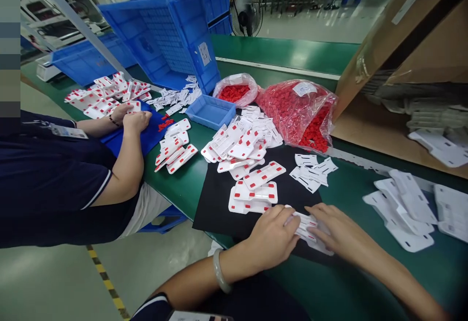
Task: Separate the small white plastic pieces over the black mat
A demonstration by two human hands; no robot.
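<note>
My left hand (274, 236) curls its fingers over the left end of a white plastic plate (306, 225) with red inserts. Around the right end of that plate, the thumb and fingers of my right hand (338, 228) are closed, a little smeared by motion. Another white piece shows partly beneath it; my hands cover much of both. They rest at the near edge of a black mat (215, 201). Just beyond my left hand lie overlapping white plates with red inserts (256, 192). Thin white slotted strips (313, 171) lie past my right hand.
A larger heap of plates (237, 145) stands behind, beside a blue tray (211, 111) and bags of red pieces (288, 109). Plain white plates (402, 209) lie at right, near a cardboard box (395, 63). At left a co-worker's hands (133, 116) hold a similar plate.
</note>
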